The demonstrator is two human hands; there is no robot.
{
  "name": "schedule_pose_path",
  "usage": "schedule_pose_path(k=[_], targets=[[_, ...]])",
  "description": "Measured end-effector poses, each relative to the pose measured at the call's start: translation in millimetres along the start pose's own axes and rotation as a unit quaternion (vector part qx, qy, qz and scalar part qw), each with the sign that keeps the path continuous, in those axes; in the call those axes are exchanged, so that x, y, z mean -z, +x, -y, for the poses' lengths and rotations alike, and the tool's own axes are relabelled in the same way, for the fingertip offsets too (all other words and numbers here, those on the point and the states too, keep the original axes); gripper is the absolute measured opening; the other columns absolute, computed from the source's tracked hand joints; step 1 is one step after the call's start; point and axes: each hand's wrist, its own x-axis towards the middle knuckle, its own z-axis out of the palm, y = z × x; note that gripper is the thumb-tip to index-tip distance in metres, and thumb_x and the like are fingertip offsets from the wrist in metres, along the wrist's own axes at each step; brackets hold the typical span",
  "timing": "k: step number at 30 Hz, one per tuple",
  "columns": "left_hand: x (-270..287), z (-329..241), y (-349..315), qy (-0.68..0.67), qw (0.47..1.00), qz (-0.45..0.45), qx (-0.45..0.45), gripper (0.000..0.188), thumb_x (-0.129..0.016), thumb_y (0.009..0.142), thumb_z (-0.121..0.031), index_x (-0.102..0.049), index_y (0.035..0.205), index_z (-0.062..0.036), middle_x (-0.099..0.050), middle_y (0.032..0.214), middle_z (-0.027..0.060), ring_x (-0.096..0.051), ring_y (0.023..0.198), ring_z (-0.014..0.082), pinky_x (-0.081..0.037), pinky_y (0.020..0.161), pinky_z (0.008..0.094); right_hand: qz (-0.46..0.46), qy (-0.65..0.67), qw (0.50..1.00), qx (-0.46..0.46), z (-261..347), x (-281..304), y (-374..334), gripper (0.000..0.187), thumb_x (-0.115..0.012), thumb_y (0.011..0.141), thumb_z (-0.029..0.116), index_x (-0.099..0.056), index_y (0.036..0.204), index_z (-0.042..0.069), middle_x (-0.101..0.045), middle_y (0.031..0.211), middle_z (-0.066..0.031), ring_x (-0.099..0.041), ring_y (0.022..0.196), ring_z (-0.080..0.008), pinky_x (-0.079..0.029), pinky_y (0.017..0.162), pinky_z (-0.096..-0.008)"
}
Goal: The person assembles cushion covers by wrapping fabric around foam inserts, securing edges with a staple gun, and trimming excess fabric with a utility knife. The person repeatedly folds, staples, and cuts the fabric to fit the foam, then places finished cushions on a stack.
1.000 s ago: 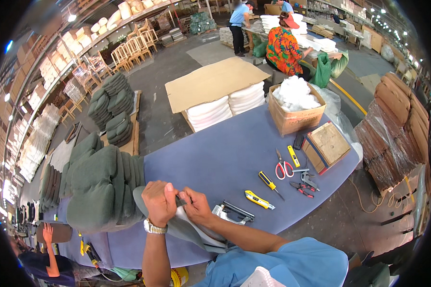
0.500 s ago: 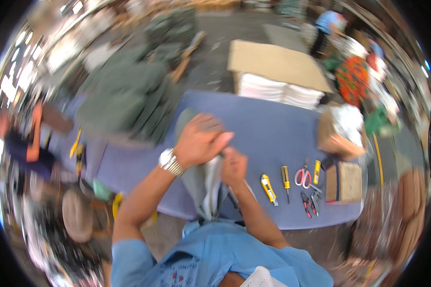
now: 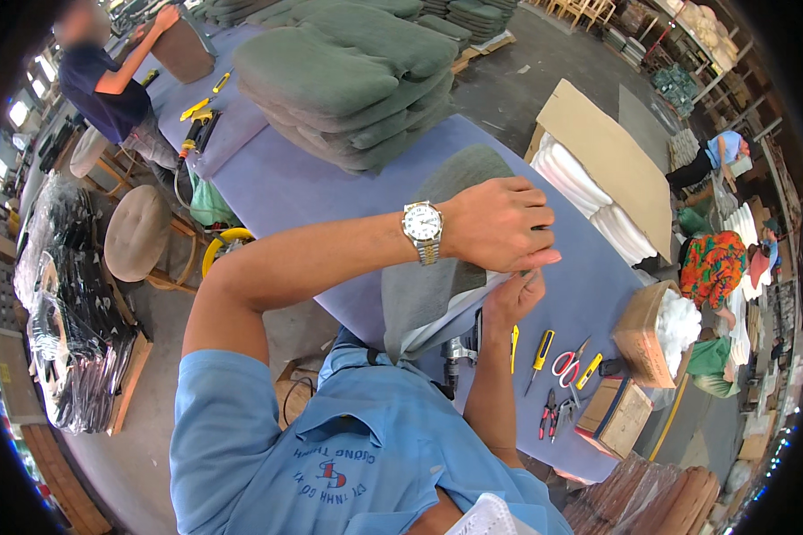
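A grey-green upholstery cover with a pale underside rests on the table edge in front of me, partly hidden by my left forearm. My left hand, a metal watch on its wrist, reaches across its top, fingers bent toward the right edge. Just below, my right hand is closed on that edge, its fingertips close to the left hand's. A silver and dark power tool lies between the cover and my right forearm, partly covered.
Grey-green cushions are stacked at the far left. On the right lie a screwdriver, scissors, a yellow cutter, pliers and a small box. Beyond stands a carton of white stuffing. A co-worker stands far left.
My view has swung left, and the scene is sharper. Both hands stay together at the cover, my left forearm now lying more across it. The cover appears turned.
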Motion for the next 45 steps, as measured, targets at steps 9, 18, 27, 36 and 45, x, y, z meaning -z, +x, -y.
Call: schedule_pose_path(k=[9,18,27,36,45], targets=[[-1,-3,-6,-0.065,0.994,0.014,0.083,0.035,-0.073,0.091,-0.036,-0.069,0.111,-0.0077,-0.063,0.119,0.0120,-0.061,0.110,0.0300,-0.049,0.102,0.0405,-0.003,-0.001,1.000,0.022,-5,1,2,0.040,-0.037,0.113,0.023,-0.063,0.097,-0.003,-0.056,0.078,0.0026,-0.046,0.071,-0.0046,-0.035,0.060,-0.0239],[-2,-118,-149,-0.154,0.852,0.041,0.499,0.101,-0.078,0.087,-0.040,-0.022,0.160,0.0024,-0.026,0.164,0.0271,-0.036,0.147,0.0434,-0.037,0.118,0.0448,0.023,-0.071,0.997,0.018,8,-8,7,0.031,-0.048,0.109,0.019,-0.056,0.087,0.000,-0.046,0.064,-0.0056,-0.044,0.061,-0.0092,-0.037,0.054,-0.0307],[9,-85,-174,-0.017,0.835,-0.040,0.548,0.036,-0.049,0.108,-0.028,-0.073,0.113,-0.0010,-0.073,0.091,0.0225,-0.070,0.078,0.0414,-0.055,0.068,0.0460,0.027,-0.097,0.995,0.020,0,-49,44,0.041,-0.052,0.108,0.027,-0.047,0.077,0.001,-0.042,0.061,-0.0155,-0.039,0.052,-0.0288,-0.036,0.052,-0.0393],[5,-39,-166,-0.083,0.818,0.095,0.561,0.048,-0.050,0.109,-0.032,-0.062,0.079,0.0035,-0.054,0.063,0.0265,-0.057,0.061,0.0472,-0.043,0.057,0.0503,0.065,-0.229,0.959,-0.156,-60,-40,84,0.049,-0.048,0.107,0.042,-0.059,0.085,0.000,-0.059,0.072,-0.0222,-0.055,0.069,-0.0421,-0.045,0.067,-0.0478],[-91,35,-144,-0.156,0.856,0.106,0.481,0.045,-0.054,0.106,-0.031,-0.059,0.136,0.0019,-0.067,0.122,0.0298,-0.063,0.116,0.0469,-0.051,0.099,0.0464,0.017,-0.213,0.916,-0.339,-163,-15,85,0.047,-0.049,0.105,0.043,-0.065,0.091,0.001,-0.064,0.074,-0.0152,-0.057,0.069,-0.0279,-0.048,0.071,-0.0426]])
